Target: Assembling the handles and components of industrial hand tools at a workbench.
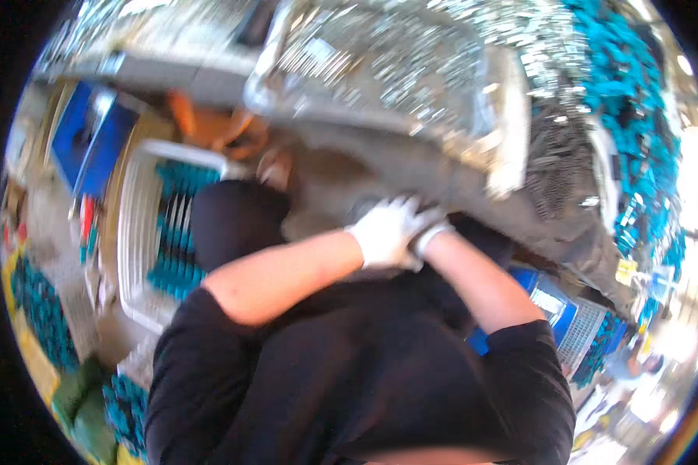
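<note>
My left hand [385, 232] and my right hand [433, 229], both in white gloves, meet over my lap, just in front of the near edge of the workbench. The left one lies across the right, its fingers closed against it. What is between them, if anything, is hidden. Most of the right hand's fingers are covered, and motion blurs both hands. On the bench beyond sits a shallow tray [512, 124] with many small, shiny metal-looking pieces, too smeared to name.
Left of my knee stands a white plastic crate [136, 232] with rows of teal and dark parts [180, 225]. A blue bin [93, 139] is farther left. Teal pieces [624, 101] heap at the far right of the bench. A blue container [547, 298] stands low on the right. Another person [632, 363] is farther off.
</note>
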Available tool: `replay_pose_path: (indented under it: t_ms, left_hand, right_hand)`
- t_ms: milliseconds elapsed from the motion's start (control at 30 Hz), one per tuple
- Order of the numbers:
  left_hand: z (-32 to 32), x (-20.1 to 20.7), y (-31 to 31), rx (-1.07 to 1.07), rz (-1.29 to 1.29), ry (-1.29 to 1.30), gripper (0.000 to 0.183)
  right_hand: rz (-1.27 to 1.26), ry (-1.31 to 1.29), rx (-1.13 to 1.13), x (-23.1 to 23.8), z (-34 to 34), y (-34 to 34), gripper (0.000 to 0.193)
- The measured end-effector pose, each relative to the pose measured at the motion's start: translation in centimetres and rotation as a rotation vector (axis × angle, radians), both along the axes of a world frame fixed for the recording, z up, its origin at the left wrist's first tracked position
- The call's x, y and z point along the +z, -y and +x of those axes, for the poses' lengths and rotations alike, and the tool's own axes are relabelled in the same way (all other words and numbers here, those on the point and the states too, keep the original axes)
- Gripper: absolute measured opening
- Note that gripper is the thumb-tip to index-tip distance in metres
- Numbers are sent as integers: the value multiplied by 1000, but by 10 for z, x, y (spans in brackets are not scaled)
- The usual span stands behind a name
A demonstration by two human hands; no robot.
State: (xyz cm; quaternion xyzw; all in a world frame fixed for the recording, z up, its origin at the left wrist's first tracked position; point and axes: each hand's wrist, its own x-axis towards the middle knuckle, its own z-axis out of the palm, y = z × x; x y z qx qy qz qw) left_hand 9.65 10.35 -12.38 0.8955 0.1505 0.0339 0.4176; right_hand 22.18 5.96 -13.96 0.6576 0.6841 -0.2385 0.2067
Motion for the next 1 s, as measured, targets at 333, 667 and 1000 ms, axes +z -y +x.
replay_pose_path:
  t_ms: [333, 667, 1000]
  left_hand:
    - [44, -63, -21, -337, -121, -463, 57]
    - [30, -152, 7, -362, -176, -516, 60]
    - [52, 10, -20, -361, -184, -589, 60]
  right_hand:
    - [-696, 273, -630, -16, -34, -58, 47]
    - [-909, 751, -486, -44, -57, -50, 41]
    - [-869, 910, -398, -73, -82, -49, 40]
